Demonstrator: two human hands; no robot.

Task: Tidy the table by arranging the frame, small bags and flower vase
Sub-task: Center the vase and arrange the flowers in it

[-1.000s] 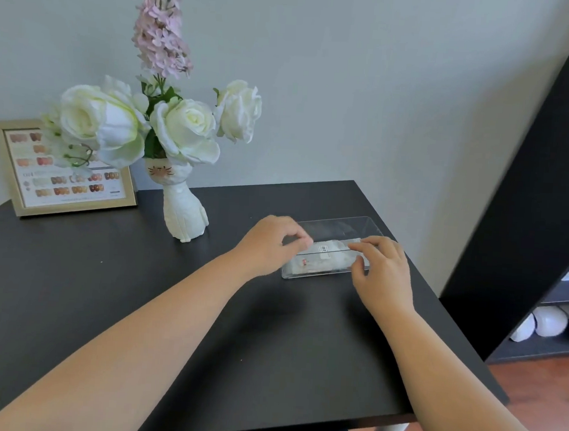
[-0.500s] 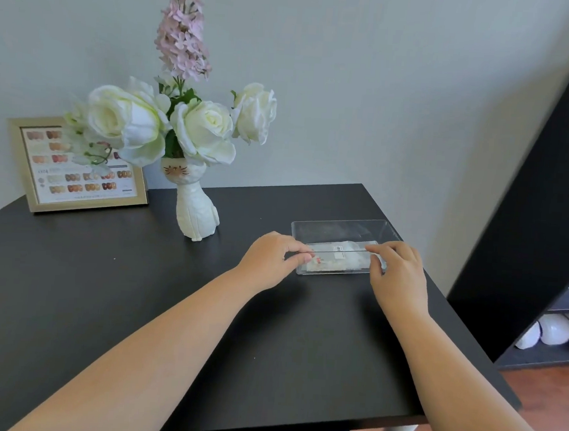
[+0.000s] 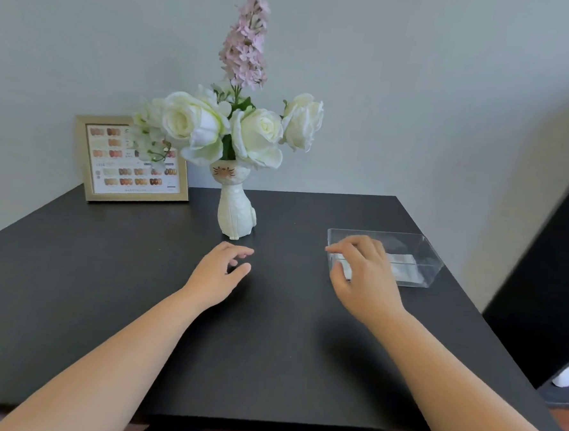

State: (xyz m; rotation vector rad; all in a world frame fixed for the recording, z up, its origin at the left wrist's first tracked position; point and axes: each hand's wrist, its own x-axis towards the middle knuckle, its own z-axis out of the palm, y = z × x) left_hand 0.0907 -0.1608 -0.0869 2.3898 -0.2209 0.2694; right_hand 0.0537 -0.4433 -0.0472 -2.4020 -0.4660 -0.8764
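The matt black rectangular table point(image 3: 137, 306) carries every item. The white ceramic cat-shaped flower vase point(image 3: 236, 214), holding white roses and a pink lilac spray, stands upright toward the middle of the far edge. The gold-rimmed picture frame point(image 3: 131, 161) with a nail-colour chart leans at the far left corner, well apart from both hands. The clear plastic open tray point(image 3: 408, 246) sits near the right edge, its long axis parallel to the far edge; the small white bags point(image 3: 403, 267) lie inside it. The right hand point(image 3: 363, 273) hovers at the tray's left end, fingers loosely spread, holding nothing. The left hand point(image 3: 221, 269) rests just before the vase, fingers half curled, empty. Judgement: the vase lies directly beyond the left hand, which is nearer.
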